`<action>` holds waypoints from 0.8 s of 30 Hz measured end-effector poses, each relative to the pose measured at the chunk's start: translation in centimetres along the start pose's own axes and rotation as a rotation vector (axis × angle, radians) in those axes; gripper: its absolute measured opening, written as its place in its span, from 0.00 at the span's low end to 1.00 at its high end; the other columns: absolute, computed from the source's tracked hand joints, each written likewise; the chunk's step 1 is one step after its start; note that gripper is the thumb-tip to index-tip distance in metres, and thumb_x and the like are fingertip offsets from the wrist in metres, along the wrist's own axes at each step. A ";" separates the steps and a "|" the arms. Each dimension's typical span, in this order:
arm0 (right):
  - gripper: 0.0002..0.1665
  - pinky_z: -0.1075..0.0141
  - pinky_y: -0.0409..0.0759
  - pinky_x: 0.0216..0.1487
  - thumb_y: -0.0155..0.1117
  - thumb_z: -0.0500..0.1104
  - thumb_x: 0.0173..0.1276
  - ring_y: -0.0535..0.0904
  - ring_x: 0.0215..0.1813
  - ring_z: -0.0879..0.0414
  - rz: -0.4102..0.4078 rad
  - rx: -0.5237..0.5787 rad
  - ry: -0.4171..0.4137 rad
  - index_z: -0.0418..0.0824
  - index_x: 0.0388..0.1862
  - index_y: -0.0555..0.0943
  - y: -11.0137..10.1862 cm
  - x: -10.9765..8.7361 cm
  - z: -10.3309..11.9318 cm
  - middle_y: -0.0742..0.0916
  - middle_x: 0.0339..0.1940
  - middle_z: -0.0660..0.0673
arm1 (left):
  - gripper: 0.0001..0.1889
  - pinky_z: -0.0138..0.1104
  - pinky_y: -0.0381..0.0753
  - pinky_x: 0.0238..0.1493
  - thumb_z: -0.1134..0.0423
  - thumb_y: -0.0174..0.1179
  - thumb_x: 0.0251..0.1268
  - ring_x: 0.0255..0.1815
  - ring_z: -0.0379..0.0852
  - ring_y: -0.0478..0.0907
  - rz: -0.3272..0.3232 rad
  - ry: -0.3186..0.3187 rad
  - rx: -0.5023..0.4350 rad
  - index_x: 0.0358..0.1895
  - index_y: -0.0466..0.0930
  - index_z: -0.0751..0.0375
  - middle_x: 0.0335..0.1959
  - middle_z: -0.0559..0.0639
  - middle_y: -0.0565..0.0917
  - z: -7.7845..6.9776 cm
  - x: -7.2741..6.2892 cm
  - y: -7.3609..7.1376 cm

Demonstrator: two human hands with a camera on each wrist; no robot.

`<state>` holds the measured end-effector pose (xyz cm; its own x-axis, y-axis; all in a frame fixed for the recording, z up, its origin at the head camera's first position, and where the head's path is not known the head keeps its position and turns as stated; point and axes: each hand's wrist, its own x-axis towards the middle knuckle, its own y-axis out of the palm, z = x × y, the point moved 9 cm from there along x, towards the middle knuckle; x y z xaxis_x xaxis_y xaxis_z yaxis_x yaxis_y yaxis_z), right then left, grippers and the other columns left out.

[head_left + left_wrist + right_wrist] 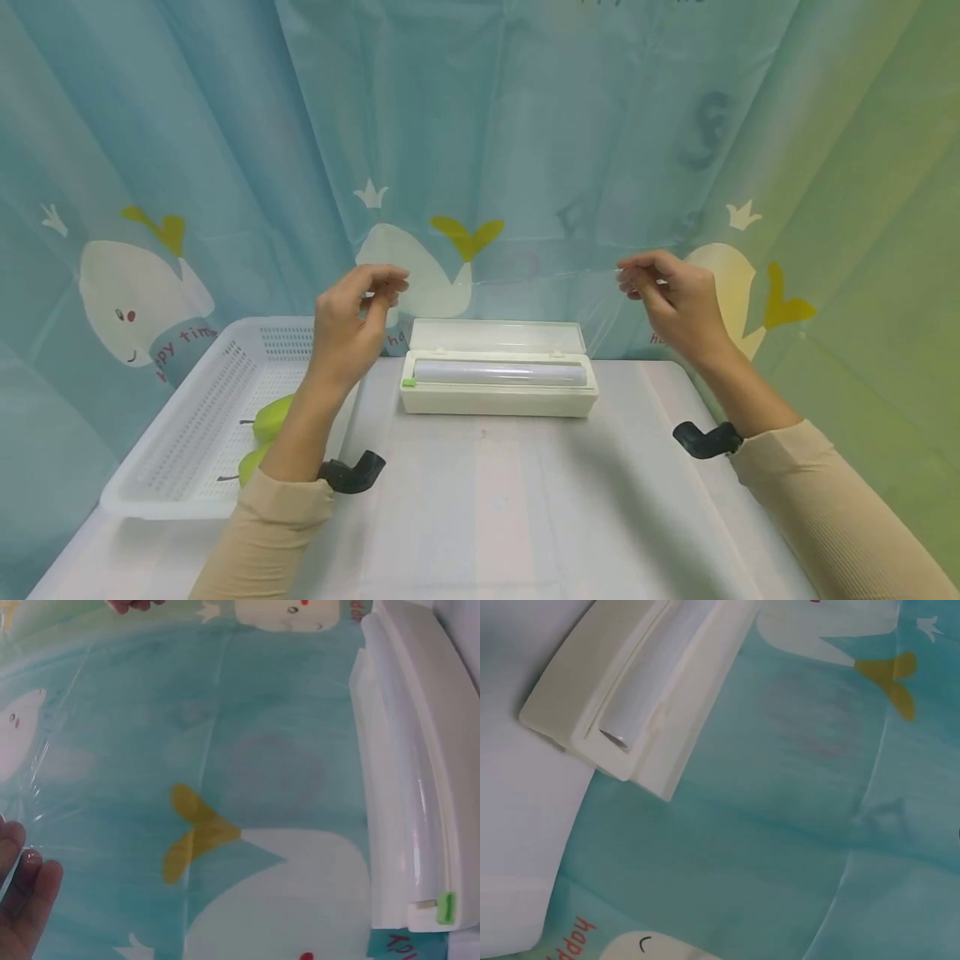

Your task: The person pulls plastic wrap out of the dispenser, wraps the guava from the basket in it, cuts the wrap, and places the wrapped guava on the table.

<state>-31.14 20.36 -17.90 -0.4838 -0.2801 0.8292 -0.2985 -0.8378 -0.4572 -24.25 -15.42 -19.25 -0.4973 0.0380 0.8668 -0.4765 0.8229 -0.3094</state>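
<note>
A clear sheet of plastic wrap [542, 276] stretches in the air between both hands, its top edge a faint shiny line. My left hand [351, 315] pinches the left end of that edge; in the left wrist view the wrap bunches at the fingertips [30, 859]. At the other end my right hand [681, 302] pinches it between thumb and fingers. Below and between them stands a white plastic-wrap dispenser [498, 403], lid [497, 337] raised, with the roll [498, 373] inside. A green slider [408, 382] sits at the dispenser's left end. The right wrist view shows no fingers.
On the left, a white perforated basket [135, 492] holds two green pears [270, 419], partly hidden by my left forearm. A pale striped cloth [480, 508] covers the table. Behind its far edge hangs a blue-green curtain [450, 100] with whale prints.
</note>
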 end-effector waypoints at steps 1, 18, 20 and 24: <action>0.09 0.81 0.81 0.35 0.60 0.25 0.68 0.83 0.32 0.67 -0.002 0.001 -0.003 0.31 0.40 0.86 0.0 0.1 0.0 0.89 0.31 0.40 | 0.13 0.23 0.80 0.39 0.81 0.55 0.68 0.36 0.48 0.84 -0.001 0.003 0.000 0.47 0.83 0.65 0.38 0.55 0.87 -0.1 0.0 0.0; 0.07 0.79 0.81 0.36 0.60 0.26 0.69 0.83 0.33 0.69 -0.011 0.013 -0.054 0.28 0.41 0.84 -0.9 0.8 1.4 0.89 0.30 0.38 | 0.11 0.25 0.81 0.41 0.78 0.56 0.69 0.38 0.47 0.84 -0.032 0.031 0.004 0.47 0.84 0.63 0.39 0.53 0.87 -1.6 0.5 -1.1; 0.07 0.79 0.81 0.36 0.60 0.26 0.69 0.83 0.33 0.68 -0.008 0.007 -0.058 0.28 0.41 0.84 -0.9 0.9 1.5 0.89 0.30 0.38 | 0.11 0.23 0.80 0.41 0.77 0.57 0.69 0.37 0.47 0.84 -0.043 0.034 0.002 0.47 0.85 0.64 0.39 0.53 0.87 -1.6 0.5 -1.3; 0.06 0.79 0.81 0.36 0.60 0.26 0.68 0.83 0.32 0.68 -0.007 -0.005 -0.070 0.28 0.40 0.84 -1.2 1.0 1.9 0.89 0.30 0.38 | 0.09 0.22 0.80 0.41 0.77 0.57 0.69 0.37 0.46 0.84 -0.044 0.046 0.010 0.46 0.84 0.65 0.38 0.54 0.87 -1.9 0.7 -1.4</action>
<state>-29.72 20.18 -15.96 -0.4228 -0.3068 0.8527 -0.3061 -0.8373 -0.4530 -22.55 -15.47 -17.49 -0.4415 0.0281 0.8968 -0.5045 0.8187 -0.2741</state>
